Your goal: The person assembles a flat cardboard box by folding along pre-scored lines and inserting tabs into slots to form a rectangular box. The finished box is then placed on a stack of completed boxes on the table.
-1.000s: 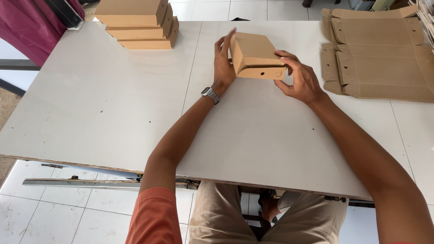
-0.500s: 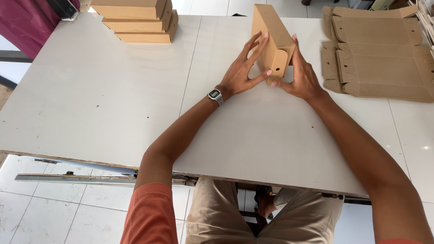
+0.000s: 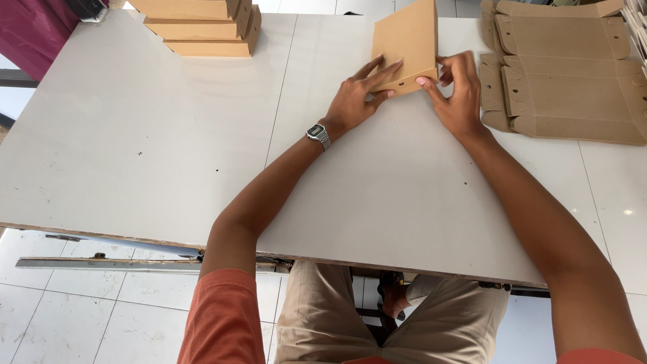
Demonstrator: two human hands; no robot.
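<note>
Box: your folded brown cardboard box (image 3: 406,42) sits at the far middle of the table (image 3: 155,155), near edge resting on the top, broad face tilted up toward you.
Left hand: your left hand (image 3: 357,98) lies spread on the box's near left corner, fingers (image 3: 383,69) straight and pressing the face; nothing gripped inside it.
Right hand: your right hand (image 3: 458,91) is curled at the box's near right corner, thumb tip on the lower edge, fingers bent against the side; a light pinch, not a full clasp.
Watch: metal wristwatch (image 3: 318,134) on your left wrist.
Stack: three finished boxes (image 3: 202,23) piled at the far left, well apart from your hands.
Flats: unfolded box blanks (image 3: 566,74) lying flat at the far right, just beside your right hand.
</note>
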